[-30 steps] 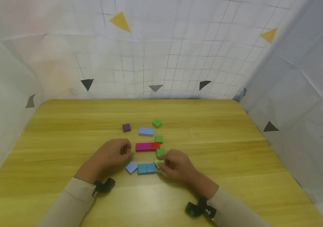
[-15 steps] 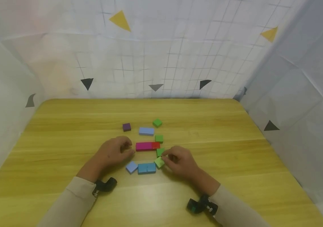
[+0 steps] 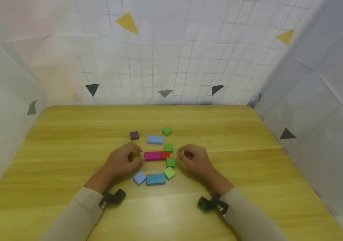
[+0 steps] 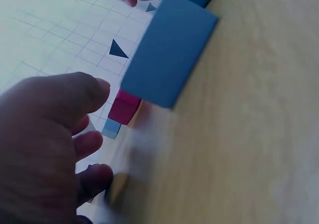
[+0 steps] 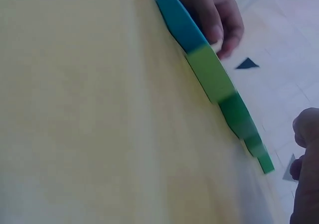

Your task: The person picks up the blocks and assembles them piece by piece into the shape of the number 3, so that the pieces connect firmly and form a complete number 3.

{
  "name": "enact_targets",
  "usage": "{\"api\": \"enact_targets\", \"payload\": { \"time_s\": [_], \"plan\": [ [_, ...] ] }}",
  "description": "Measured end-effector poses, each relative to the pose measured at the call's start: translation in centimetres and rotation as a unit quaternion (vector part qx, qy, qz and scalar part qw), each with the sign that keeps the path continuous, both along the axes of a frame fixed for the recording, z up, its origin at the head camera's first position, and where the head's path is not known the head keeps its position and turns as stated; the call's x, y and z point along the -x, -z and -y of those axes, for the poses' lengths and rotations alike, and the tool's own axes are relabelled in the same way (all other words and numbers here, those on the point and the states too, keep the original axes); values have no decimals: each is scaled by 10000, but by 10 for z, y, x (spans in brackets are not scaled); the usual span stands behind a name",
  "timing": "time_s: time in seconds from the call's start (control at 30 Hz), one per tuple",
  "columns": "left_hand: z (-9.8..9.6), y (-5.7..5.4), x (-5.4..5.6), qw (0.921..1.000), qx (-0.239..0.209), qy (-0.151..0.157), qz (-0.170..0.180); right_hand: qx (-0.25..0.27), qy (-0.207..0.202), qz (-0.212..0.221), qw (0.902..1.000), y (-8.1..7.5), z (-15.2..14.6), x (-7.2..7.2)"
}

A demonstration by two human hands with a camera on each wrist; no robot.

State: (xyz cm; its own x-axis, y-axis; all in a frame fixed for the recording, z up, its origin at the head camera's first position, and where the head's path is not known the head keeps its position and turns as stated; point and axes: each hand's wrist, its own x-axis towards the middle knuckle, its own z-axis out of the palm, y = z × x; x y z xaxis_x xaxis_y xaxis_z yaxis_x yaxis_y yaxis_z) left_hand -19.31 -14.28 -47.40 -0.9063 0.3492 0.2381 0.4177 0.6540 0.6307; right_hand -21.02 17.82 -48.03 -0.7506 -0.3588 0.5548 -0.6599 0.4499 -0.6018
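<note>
My left hand [image 3: 126, 159] is by the left end of a magenta block [image 3: 152, 156], thumb tip close to it, fingers loosely bent around nothing. A red block [image 3: 165, 154] adjoins the magenta one. To their right my right hand [image 3: 196, 160] holds nothing, its thumb and forefinger near each other. Between the hands, a green block [image 3: 168, 147] lies behind the red one and another green block [image 3: 170, 162] in front. Nearer still are a turned light green block [image 3: 169, 173], a blue block [image 3: 155, 179] and a tilted periwinkle block [image 3: 139, 178]. The left wrist view shows the periwinkle block [image 4: 169, 50] large.
Farther back on the wooden table [image 3: 234, 134] lie a dark purple block [image 3: 134, 135], a long periwinkle block [image 3: 155, 140] and a turned green block [image 3: 166, 131]. White sheeting [image 3: 171, 53] with grid lines and triangles stands behind the table and at both sides.
My right hand has left the light green block, gone past the front green block, and moved back and right, away from the blocks. My left hand has shifted slightly toward the magenta block.
</note>
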Motion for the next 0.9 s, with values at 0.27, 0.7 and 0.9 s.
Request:
{"api": "enact_targets", "payload": {
  "time_s": [0.27, 0.7, 0.9],
  "plan": [
    [0, 2, 4, 9996, 187, 105, -189, -21, 497, 97, 9987, -1, -5, 29],
    [-2, 0, 6, 9986, 496, 159, -86, -334, 894, 182, 9953, 0, -4, 67],
    [-2, 1, 7, 9984, 530, 199, -78, -372, 791, 125, 9961, 2, 0, 78]
  ]
}}
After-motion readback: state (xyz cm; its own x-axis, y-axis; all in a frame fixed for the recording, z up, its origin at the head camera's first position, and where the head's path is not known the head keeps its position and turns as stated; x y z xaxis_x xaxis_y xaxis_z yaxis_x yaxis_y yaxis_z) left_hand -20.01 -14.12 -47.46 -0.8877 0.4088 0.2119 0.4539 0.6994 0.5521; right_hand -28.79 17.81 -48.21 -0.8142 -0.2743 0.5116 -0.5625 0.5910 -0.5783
